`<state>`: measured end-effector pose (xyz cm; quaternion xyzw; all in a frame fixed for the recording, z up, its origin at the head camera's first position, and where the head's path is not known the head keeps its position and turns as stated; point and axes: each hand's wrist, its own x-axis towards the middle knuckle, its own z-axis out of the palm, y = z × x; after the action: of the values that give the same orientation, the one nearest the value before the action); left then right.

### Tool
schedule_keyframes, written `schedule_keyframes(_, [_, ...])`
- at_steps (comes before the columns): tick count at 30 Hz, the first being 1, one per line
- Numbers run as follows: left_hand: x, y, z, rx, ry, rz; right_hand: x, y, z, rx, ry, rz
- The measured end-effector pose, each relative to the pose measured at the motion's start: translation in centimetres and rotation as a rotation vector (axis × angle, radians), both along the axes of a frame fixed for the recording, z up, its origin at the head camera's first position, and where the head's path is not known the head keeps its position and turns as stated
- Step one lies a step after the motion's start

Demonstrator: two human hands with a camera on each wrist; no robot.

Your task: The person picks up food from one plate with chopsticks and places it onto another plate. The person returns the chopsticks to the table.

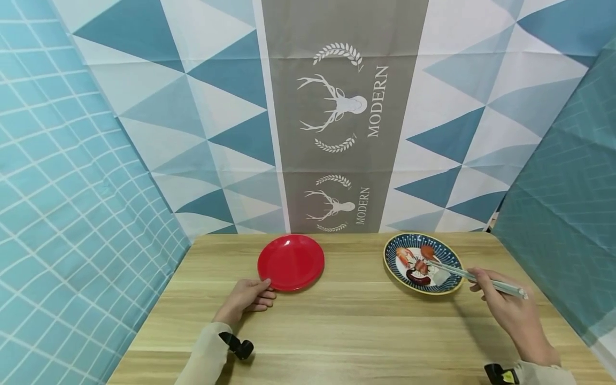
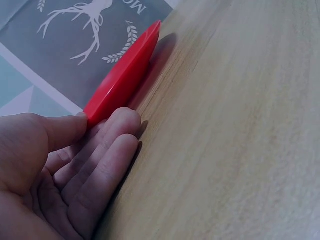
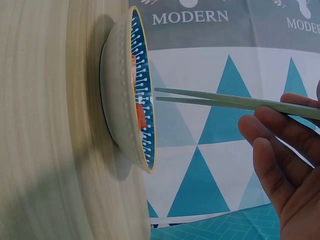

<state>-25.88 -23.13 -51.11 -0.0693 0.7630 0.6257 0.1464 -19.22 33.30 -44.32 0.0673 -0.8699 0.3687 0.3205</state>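
Note:
My left hand (image 1: pixel 250 297) pinches the near left rim of a red plate (image 1: pixel 291 262); in the left wrist view the thumb lies on top of the rim and fingers are beneath. In my right hand (image 1: pixel 512 313) is a pair of pale green chopsticks (image 3: pixel 215 98), their tips slightly apart. Those tips hover over a blue-patterned bowl (image 1: pixel 449 287) with a yellow rim, with nothing between them. Inside lie several food-like pieces: an orange shrimp-like one (image 1: pixel 405 256), a dark red curved one (image 1: pixel 417 277), a reddish-brown one (image 1: pixel 428 252) and others.
Both dishes stand near the back edge of the wooden table (image 1: pixel 337 326). A patterned cloth (image 1: pixel 337 107) hangs right behind it. Blue cloths hang along the left and right sides. Each wrist wears a small black camera.

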Motion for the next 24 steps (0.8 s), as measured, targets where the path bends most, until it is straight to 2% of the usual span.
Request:
schedule_keyframes(13, [0.0, 0.1, 0.1, -0.012, -0.006, 0.023, -0.1, 0.6, -0.6, -0.056, 0.015, 0.003])
schedule_keyframes(20, [0.0, 0.1, -0.2, -0.023, 0.005, 0.029, -0.4, 0.6, -1.2, -0.089, 0.083, 0.054])
schedule_keyframes(24, [0.0, 0.2, -0.2, -0.030, 0.007, 0.036, -0.7, 0.5, -1.5, -0.098, 0.092, 0.047])
